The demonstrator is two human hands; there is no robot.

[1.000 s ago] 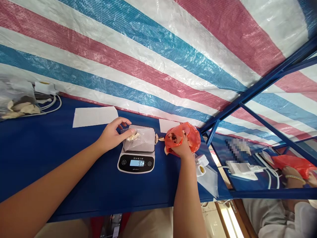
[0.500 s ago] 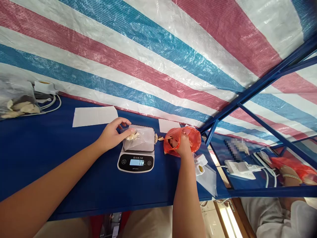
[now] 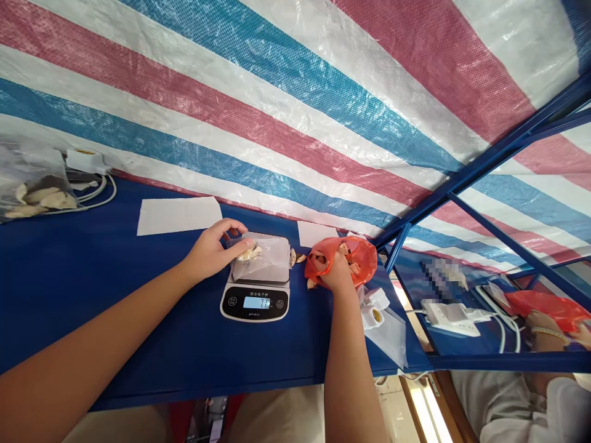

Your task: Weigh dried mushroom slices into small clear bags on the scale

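Observation:
A white kitchen scale (image 3: 255,303) with a black panel stands on the blue tabletop, its display reading about 7.1. On its plate lies a clear plastic bag (image 3: 264,266) containing some pale dried slices (image 3: 250,253). My left hand (image 3: 217,247) is at the bag's left side, thumb on the plastic and fingers curled behind it. To the right sits a red plastic bag (image 3: 367,261) holding more dried slices. My right hand (image 3: 338,271) reaches into it, and its fingertips are hidden among the contents. A few loose slices (image 3: 299,258) lie between scale and red bag.
White paper sheets (image 3: 179,216) lie along the striped tarp. At the far left is a clear bag of larger pieces (image 3: 44,200) beside white cables. White plugs (image 3: 373,307) and a flat clear bag (image 3: 390,338) are right. Beyond the blue frame (image 3: 397,246), another person's hand (image 3: 547,329) is near red plastic.
My right hand has drawn slightly lower in the red bag, and the bag's mouth has shifted, showing more slices. My left hand stays in place, and the reading looks the same.

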